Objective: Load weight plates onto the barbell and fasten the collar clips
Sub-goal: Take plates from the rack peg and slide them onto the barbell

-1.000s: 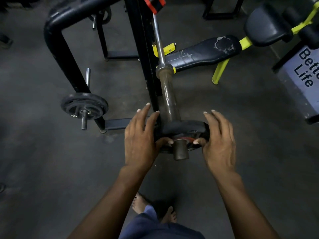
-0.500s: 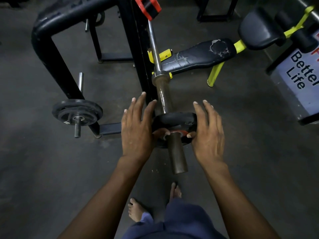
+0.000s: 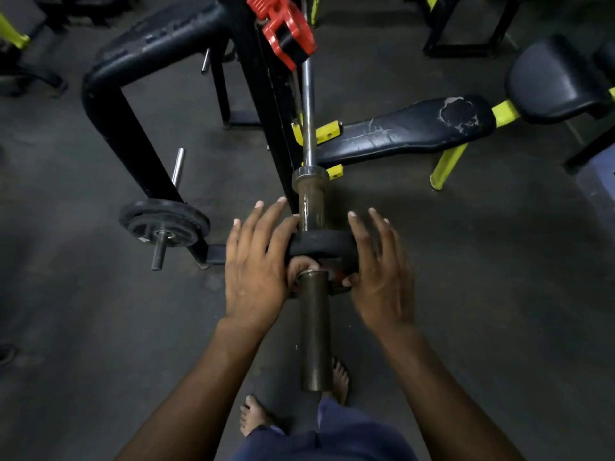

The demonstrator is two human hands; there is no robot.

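The weight plate (image 3: 321, 247) is a small black disc with a rounded rubbery rim and a touch of red round its centre hole, threaded on the barbell sleeve (image 3: 314, 331) about halfway along, with a long stretch of dull brown sleeve sticking out toward the person. The left hand (image 3: 256, 274) grasps its left edge, fingers laid over the rim and thumb tucked against the near face beside the sleeve. The right hand (image 3: 379, 277) grasps the right edge the same way, thumb on the near face, fingers stretched past the rim. Two bare feet stand on the dark floor (image 3: 499, 327) beneath the sleeve end.

Compared with half a second ago, the plate has slid further up the sleeve toward the inner collar (image 3: 310, 176), so more bare sleeve shows on the near side.

Beyond the collar the thin chrome barbell (image 3: 307, 104) runs up to a red collar clip (image 3: 288, 34) clamped at the rack upright. To the left, another black plate (image 3: 164, 224) sits on a storage peg.
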